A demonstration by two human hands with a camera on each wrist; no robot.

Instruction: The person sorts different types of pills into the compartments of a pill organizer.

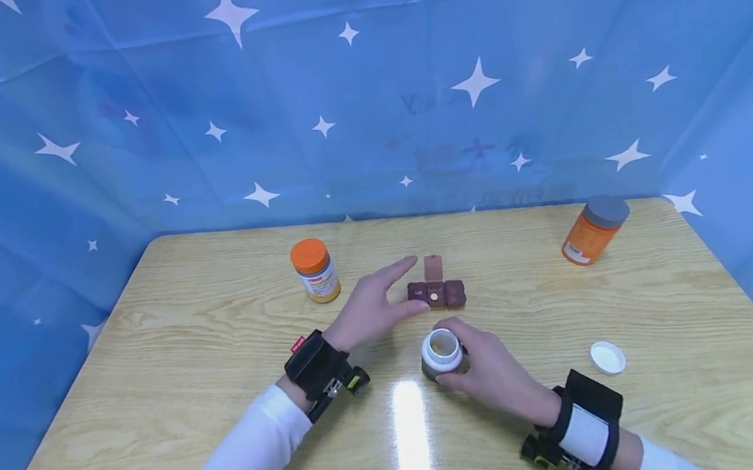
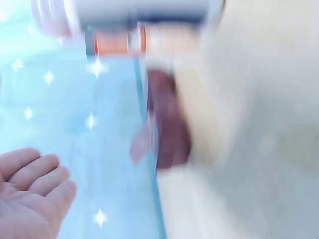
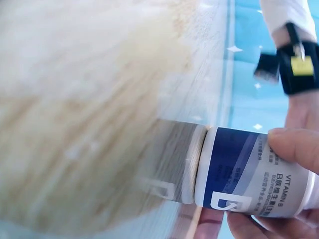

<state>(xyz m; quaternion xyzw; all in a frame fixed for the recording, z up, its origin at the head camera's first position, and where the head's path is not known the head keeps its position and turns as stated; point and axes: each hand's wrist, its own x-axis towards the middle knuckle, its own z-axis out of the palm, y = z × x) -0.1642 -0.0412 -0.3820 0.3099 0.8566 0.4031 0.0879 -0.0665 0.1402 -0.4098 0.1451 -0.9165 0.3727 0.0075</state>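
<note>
My right hand grips a small white vitamin B bottle, standing with its uncapped mouth upward; something yellowish shows inside. Just beyond it lies a maroon pill organizer with several compartments in a row. The middle lid stands raised, and a white tablet sits in that compartment. Beside the organizer, my left hand holds nothing, its thumb and fingers spread apart. The thumb tip is at the organizer's near left edge; whether it touches cannot be told. In the left wrist view the fingers look relaxed, and the organizer is blurred.
A white cap lies on the wooden table, right of the right hand. An orange-capped jar stands at back left, an orange bottle with a grey lid at back right. Blue star-patterned cloth hangs behind the table.
</note>
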